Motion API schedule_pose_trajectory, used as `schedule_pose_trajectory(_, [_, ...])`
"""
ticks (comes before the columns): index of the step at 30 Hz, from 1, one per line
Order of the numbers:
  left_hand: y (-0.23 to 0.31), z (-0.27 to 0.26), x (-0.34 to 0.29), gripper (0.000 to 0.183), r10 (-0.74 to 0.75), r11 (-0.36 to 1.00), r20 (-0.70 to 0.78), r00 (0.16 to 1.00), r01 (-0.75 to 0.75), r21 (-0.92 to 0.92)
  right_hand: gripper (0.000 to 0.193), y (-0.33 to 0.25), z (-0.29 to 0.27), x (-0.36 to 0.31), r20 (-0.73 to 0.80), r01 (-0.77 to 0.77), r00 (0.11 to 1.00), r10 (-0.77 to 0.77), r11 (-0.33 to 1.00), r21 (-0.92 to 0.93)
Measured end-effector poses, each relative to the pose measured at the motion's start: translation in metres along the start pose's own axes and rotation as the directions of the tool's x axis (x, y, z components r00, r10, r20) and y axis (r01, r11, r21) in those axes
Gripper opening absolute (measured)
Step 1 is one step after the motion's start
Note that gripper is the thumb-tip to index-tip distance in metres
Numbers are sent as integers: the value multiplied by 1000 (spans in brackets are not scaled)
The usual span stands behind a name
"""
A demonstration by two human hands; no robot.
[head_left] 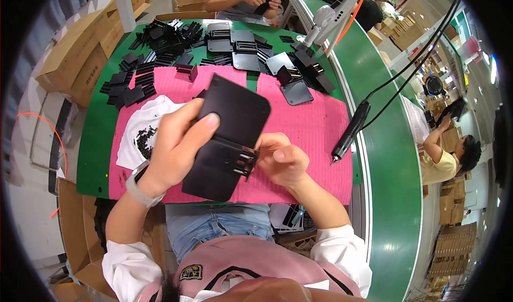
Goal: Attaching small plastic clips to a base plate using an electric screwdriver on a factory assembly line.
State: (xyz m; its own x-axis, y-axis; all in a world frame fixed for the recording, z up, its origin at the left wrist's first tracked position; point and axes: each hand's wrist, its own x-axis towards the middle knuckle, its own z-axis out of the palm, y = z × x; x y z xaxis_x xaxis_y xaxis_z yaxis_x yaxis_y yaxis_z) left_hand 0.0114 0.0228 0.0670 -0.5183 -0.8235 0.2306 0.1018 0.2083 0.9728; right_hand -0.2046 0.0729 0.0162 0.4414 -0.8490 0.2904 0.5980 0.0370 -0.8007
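My left hand grips a black two-panel metal plate, its thumb pressed on the face near the seam between the panels. The plate is tilted above the pink foam mat. At the lower panel's right edge sits a small slotted bracket. My right hand has its fingers curled at that bracket, the fingertips partly hidden behind it. Left of the plate, a white cloth holds a heap of small black screws, partly covered by my left hand.
Piles of black metal parts and stacked plates cover the green table's far side. A black electric screwdriver hangs on a cable at right. A white fan stands beyond. Opposite, a person handles a black part.
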Motion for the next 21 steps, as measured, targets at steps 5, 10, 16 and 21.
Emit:
schedule_pose_trajectory(5, [1, -40, -43, 28, 98, 993, -457, 884, -60, 98, 45, -12, 23, 16, -127, -187, 980, 155, 935, -301])
schedule_pose_trajectory(10, [9, -217, -173, 36, -202, 846, -807, 555, -316, -429, 55, -33, -42, 45, 8, -149, 869, -494, -277, -949])
schedule_pose_trajectory(16, [-118, -415, -471, 40, -411, 908, -902, 129, 139, -394, 83, -42, -137, 65, -464, -635, 771, -437, -469, -613])
schedule_pose_trajectory(21, [-240, -352, -504, 48, -510, 842, -818, -267, 40, -538, 76, -52, -132, 61, -399, -645, 759, -515, -505, -573])
